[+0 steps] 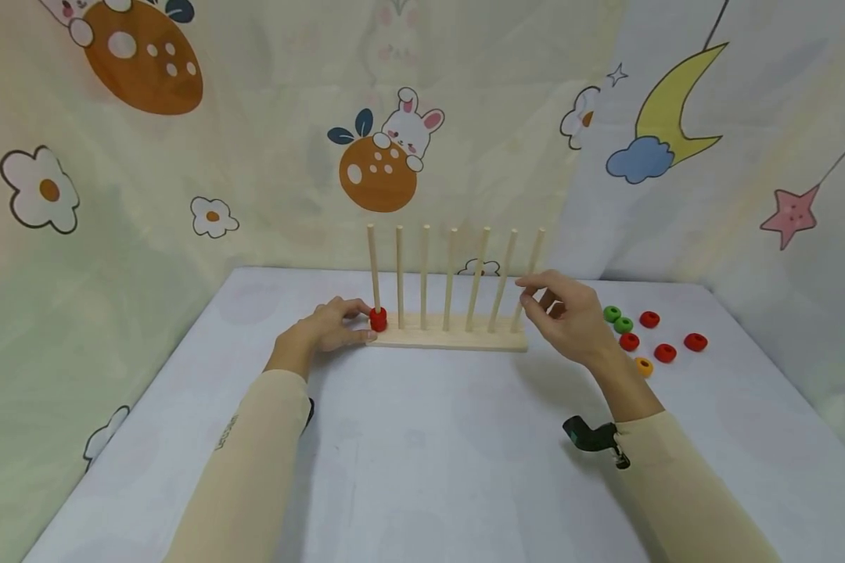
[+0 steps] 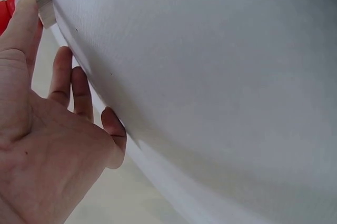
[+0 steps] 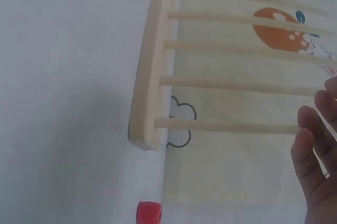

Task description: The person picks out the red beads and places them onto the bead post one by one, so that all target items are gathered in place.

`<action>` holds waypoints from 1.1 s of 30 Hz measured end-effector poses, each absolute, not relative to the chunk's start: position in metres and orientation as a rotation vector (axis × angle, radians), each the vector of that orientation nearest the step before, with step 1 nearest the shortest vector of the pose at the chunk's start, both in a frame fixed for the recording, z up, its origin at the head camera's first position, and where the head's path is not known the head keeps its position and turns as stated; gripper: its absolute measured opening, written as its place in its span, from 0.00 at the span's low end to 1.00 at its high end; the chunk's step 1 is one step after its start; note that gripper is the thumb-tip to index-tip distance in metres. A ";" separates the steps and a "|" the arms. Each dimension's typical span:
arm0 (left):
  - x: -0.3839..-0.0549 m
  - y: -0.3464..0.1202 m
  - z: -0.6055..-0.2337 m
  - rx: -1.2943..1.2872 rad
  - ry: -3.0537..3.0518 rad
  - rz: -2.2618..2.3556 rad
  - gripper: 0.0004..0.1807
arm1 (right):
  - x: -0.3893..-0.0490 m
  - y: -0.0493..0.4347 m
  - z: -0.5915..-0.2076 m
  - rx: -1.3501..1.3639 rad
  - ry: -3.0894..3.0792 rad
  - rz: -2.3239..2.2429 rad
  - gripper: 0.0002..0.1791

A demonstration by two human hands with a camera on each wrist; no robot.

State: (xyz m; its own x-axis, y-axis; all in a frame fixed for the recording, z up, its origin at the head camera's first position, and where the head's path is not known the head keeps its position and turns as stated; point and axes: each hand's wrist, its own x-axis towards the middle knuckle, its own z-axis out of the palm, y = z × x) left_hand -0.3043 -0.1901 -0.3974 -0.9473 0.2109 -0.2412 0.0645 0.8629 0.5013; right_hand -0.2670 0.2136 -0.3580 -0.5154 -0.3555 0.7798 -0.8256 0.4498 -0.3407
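A wooden peg stand [image 1: 451,339] with several upright pegs stands toward the back of the table. Red beads [image 1: 378,320] sit at the bottom of its leftmost peg; how many is hard to tell. My left hand [image 1: 332,325] holds the stand's left end between thumb and index finger, beside those beads. In the left wrist view, the thumb [image 2: 22,11] lies against the wood and the other fingers are loosely bent. My right hand [image 1: 566,317] is by the rightmost peg [image 1: 537,254], fingers loosely bent, with nothing visible between them. The other pegs are bare.
Loose beads lie right of the stand: several red ones [image 1: 665,353], two green ones [image 1: 623,324] and an orange one [image 1: 644,367]. A white cloth covers the table [image 1: 408,453]. Behind it hangs a patterned curtain [image 1: 282,141].
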 end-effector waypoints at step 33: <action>-0.300 -0.189 -0.393 0.199 2.733 0.749 0.28 | -0.282 0.277 -0.374 0.557 -2.688 0.871 0.18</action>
